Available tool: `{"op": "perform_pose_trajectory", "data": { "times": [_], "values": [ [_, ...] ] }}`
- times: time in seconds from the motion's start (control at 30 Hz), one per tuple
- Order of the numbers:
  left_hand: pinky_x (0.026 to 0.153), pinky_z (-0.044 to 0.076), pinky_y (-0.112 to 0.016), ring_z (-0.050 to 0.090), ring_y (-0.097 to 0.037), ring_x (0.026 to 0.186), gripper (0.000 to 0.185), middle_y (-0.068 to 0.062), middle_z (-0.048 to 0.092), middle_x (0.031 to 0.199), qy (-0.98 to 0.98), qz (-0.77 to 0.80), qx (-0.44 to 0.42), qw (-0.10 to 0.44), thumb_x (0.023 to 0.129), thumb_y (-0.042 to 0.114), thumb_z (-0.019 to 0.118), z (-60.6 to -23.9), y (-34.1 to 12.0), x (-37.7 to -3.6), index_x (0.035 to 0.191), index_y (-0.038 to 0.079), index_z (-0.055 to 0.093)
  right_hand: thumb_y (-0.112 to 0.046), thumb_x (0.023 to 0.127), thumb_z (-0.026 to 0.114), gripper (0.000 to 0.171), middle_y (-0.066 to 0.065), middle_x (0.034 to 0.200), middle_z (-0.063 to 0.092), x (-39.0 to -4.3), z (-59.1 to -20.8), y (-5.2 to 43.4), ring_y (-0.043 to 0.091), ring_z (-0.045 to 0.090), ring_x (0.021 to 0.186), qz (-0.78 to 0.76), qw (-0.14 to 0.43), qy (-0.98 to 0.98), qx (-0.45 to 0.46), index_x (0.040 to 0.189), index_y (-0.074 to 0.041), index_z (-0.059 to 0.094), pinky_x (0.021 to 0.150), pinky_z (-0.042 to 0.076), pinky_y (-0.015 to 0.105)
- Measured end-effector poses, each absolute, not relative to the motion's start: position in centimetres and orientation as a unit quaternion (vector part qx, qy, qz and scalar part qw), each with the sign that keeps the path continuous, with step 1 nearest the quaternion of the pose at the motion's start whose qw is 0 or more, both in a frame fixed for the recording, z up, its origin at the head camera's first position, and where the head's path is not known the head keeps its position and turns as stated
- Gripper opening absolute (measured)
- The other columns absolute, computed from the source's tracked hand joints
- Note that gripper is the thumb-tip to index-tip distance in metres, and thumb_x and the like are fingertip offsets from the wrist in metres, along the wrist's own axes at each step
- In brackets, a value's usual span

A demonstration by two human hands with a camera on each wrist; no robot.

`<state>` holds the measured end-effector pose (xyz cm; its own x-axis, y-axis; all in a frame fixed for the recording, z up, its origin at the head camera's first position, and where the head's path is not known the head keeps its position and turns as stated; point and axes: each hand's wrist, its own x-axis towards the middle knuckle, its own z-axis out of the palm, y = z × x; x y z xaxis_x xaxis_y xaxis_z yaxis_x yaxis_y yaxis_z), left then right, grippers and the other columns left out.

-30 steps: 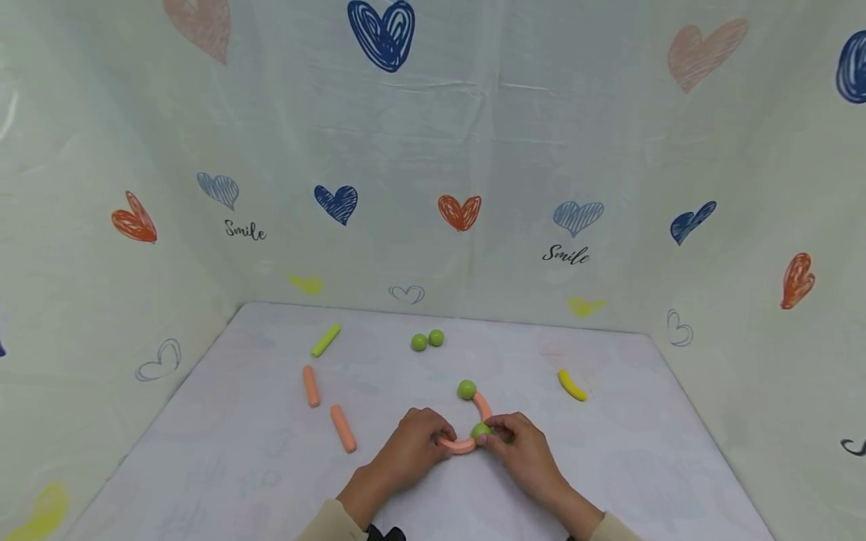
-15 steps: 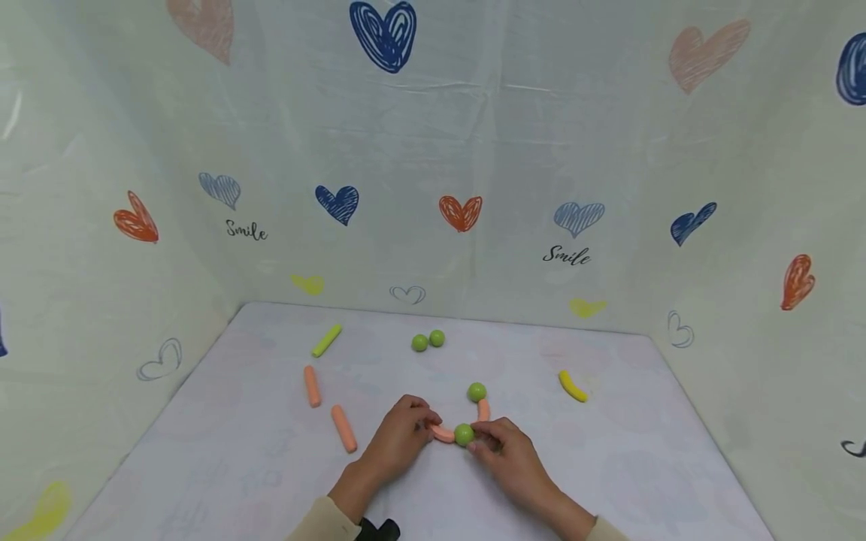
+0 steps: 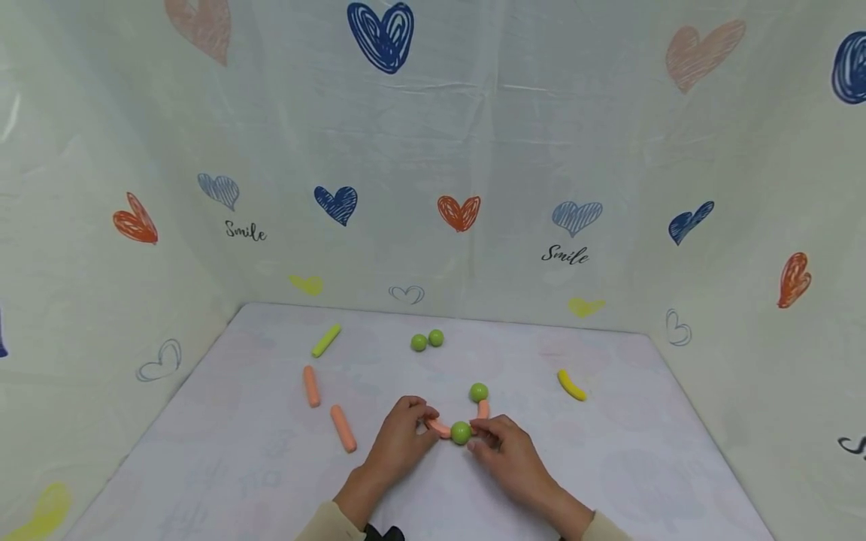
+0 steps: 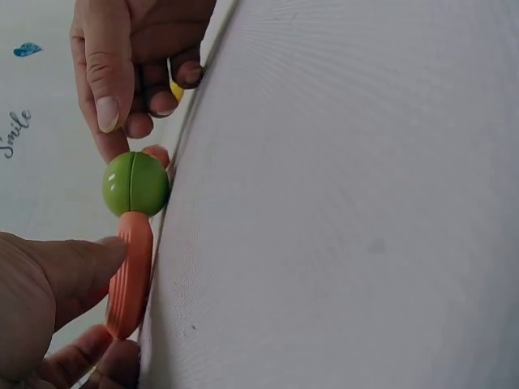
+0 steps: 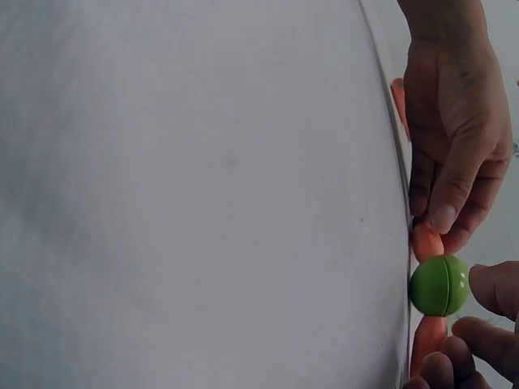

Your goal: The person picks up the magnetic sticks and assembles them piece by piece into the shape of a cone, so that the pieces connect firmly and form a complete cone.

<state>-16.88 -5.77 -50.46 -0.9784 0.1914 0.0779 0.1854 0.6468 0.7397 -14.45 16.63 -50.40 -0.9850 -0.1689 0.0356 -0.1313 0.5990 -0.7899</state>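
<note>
Near green ball (image 3: 461,433): set on the white table (image 3: 271,481), between the two hands; taken here as the centre of a clock face seen from the head view.
Held curved stick (image 3: 440,429): peach, placed at nine o'clock, one end touching the near green ball.
Left hand (image 3: 404,438): closed lightly on the held curved stick, which is pinched between thumb and fingers.
Right hand (image 3: 512,460): placed at four o'clock, thumb and forefinger parted just beside the near green ball, nothing gripped; whether the forefinger is touching the second stick cannot be told.
Second curved stick (image 3: 483,409): peach, partly hidden by the right hand, seen between one and two o'clock.
Far green ball (image 3: 479,392): seen at one o'clock, at the second stick's far end.
Loose green balls (image 3: 419,343): paired at eleven o'clock.
Lime stick (image 3: 326,340): laid at ten o'clock.
Straight peach sticks (image 3: 343,428): two, laid around nine o'clock.
Yellow curved stick (image 3: 571,385): laid just past two o'clock.
</note>
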Motion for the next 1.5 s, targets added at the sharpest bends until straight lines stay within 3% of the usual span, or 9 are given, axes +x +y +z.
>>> {"op": "perform_pose_trajectory", "data": {
  "times": [0.37, 0.57, 0.83, 1.07, 1.33, 1.5],
  "values": [
    [0.099, 0.053, -0.048, 0.056, -0.027, 0.121, 0.026, -0.01, 0.057, 0.132, 0.907, 0.414, 0.081, 0.011, 0.085, 0.021, 0.09, -51.1, -5.2, -16.8, 0.105, 0.015, 0.075, -0.018, 0.097, 0.077, 0.029, -0.002, 0.108, 0.068, -17.1, -50.0, 18.3, 0.012, 0.062, 0.101, -0.43, -0.041, 0.901, -0.024, 0.126, -0.015, 0.075, 0.084, 0.054, 0.027],
    [0.089, 0.05, -0.039, 0.052, -0.023, 0.113, 0.026, -0.007, 0.057, 0.127, 0.91, 0.405, 0.082, -0.005, 0.083, 0.022, 0.092, -51.3, -5.0, -16.7, 0.102, 0.017, 0.074, -0.017, 0.1, 0.07, 0.035, 0.003, 0.124, 0.068, -19.0, -49.6, 18.9, 0.019, 0.062, 0.111, -0.424, -0.029, 0.905, -0.029, 0.135, -0.014, 0.07, 0.092, 0.054, 0.037],
    [0.088, 0.05, -0.036, 0.052, -0.021, 0.112, 0.023, -0.005, 0.056, 0.125, 0.915, 0.394, 0.079, -0.014, 0.084, 0.021, 0.091, -51.4, -4.8, -16.8, 0.099, 0.019, 0.074, -0.019, 0.103, 0.066, 0.038, 0.001, 0.139, 0.065, -20.8, -50.1, 18.5, 0.022, 0.06, 0.122, -0.438, 0.014, 0.898, -0.042, 0.141, -0.021, 0.067, 0.099, 0.051, 0.045],
    [0.081, 0.049, -0.031, 0.052, -0.017, 0.104, 0.02, -0.006, 0.056, 0.127, 0.918, 0.388, 0.08, -0.023, 0.088, 0.016, 0.087, -51.1, -5.0, -17.0, 0.104, 0.018, 0.074, -0.019, 0.102, 0.067, 0.034, 0.001, 0.128, 0.069, -20.9, -50.2, 18.3, 0.018, 0.062, 0.109, -0.424, 0.023, 0.904, -0.035, 0.136, -0.017, 0.07, 0.095, 0.052, 0.042],
    [0.081, 0.054, -0.032, 0.058, -0.016, 0.097, 0.015, -0.009, 0.058, 0.129, 0.914, 0.399, 0.06, -0.044, 0.094, 0.011, 0.08, -50.8, -5.2, -18.0, 0.106, 0.016, 0.075, -0.01, 0.1, 0.068, 0.034, 0.001, 0.123, 0.068, -19.7, -49.8, 19.1, 0.016, 0.061, 0.105, -0.423, 0.021, 0.905, -0.039, 0.134, -0.013, 0.07, 0.087, 0.052, 0.035],
    [0.074, 0.051, -0.026, 0.057, -0.013, 0.09, 0.01, -0.008, 0.059, 0.125, 0.909, 0.413, 0.039, -0.049, 0.095, 0.009, 0.078, -50.7, -5.2, -18.7, 0.104, 0.015, 0.076, -0.007, 0.096, 0.071, 0.038, 0.0, 0.119, 0.068, -18.9, -49.8, 19.3, 0.016, 0.06, 0.103, -0.429, 0.026, 0.902, -0.034, 0.133, -0.013, 0.071, 0.082, 0.052, 0.031]
  ]
}}
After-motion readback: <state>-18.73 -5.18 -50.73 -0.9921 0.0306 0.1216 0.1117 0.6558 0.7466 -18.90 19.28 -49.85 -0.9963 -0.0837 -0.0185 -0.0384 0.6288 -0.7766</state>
